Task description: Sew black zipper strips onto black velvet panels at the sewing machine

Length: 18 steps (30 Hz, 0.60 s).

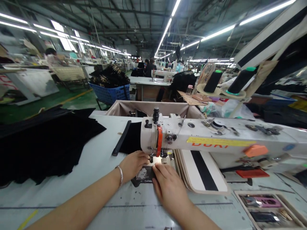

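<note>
Both hands are at the needle area of a white sewing machine (177,131), lit by a small lamp. My left hand (134,164), with a silver bracelet at its wrist, has its fingers pressed together just left of the presser foot (151,158); whatever they pinch is hidden. My right hand (170,183) lies palm down with fingers stretched out, its fingertips on the lit spot right of the foot. Behind the left hand lies a black fabric piece (131,139) with a black strip (122,138) along its left side. Under the machine arm rests a stack of white panels (188,166) with a black stripe.
A black fabric pile (45,140) covers the table's left side. At the lower right sits a tool tray (284,204) with pink-handled snips (266,202). Black thread cones (213,81) stand behind the machine. A cloth-lined bin (153,105) and blue basket (110,92) are beyond the table.
</note>
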Tool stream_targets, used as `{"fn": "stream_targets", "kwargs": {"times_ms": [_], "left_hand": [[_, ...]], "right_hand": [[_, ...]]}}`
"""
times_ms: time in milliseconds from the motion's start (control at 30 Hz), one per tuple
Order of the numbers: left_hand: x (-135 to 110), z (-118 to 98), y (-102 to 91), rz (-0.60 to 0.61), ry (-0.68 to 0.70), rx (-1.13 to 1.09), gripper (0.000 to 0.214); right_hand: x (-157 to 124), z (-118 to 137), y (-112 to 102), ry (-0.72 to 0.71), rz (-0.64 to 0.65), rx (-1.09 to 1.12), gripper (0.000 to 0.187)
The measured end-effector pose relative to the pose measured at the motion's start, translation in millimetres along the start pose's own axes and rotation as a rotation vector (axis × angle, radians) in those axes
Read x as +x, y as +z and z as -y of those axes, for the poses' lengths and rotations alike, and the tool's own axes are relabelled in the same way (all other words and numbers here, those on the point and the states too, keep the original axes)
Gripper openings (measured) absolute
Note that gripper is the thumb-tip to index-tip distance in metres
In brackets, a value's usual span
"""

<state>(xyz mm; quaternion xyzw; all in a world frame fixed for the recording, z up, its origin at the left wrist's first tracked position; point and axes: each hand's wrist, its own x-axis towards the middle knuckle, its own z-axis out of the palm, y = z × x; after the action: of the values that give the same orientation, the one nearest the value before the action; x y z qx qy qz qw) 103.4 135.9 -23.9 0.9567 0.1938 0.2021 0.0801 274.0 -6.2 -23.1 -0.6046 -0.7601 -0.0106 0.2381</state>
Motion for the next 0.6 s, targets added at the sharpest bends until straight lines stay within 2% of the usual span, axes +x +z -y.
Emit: {"fn": "stream_targets", "kwargs": {"times_ms": [100, 233, 300, 367, 467, 600], "left_hand": [[-1.1, -2.5, -3.0, -0.029, -0.038, 0.000, 0.030], [-9.7, -3.4, -17.2, -0.057, -0.181, 0.053, 0.026], [-14.2, 1.2, -24.6, -0.025, -0.299, 0.108, 0.028], [-12.2, 10.0, -28.4, 0.026, -0.358, 0.122, 0.029], [9.4, 25.8, -24.5, 0.053, -0.333, 0.098, 0.030], [48.6, 37.4, -15.1, 0.055, -0.289, 0.062, 0.033]], "right_hand": [[-3.6, 5.8, -6.1, -0.032, -0.044, 0.010, 0.038], [-23.9, 0.9, -42.7, -0.100, -0.092, 0.024, 0.033], [-39.5, -13.4, -66.2, -0.016, -0.102, -0.059, 0.032], [-54.6, -32.5, -85.0, 0.155, -0.095, -0.193, 0.042], [-68.8, -58.0, -100.0, 0.315, -0.001, -0.281, 0.071], [-68.2, -74.6, -111.5, 0.334, 0.149, -0.234, 0.081]]}}
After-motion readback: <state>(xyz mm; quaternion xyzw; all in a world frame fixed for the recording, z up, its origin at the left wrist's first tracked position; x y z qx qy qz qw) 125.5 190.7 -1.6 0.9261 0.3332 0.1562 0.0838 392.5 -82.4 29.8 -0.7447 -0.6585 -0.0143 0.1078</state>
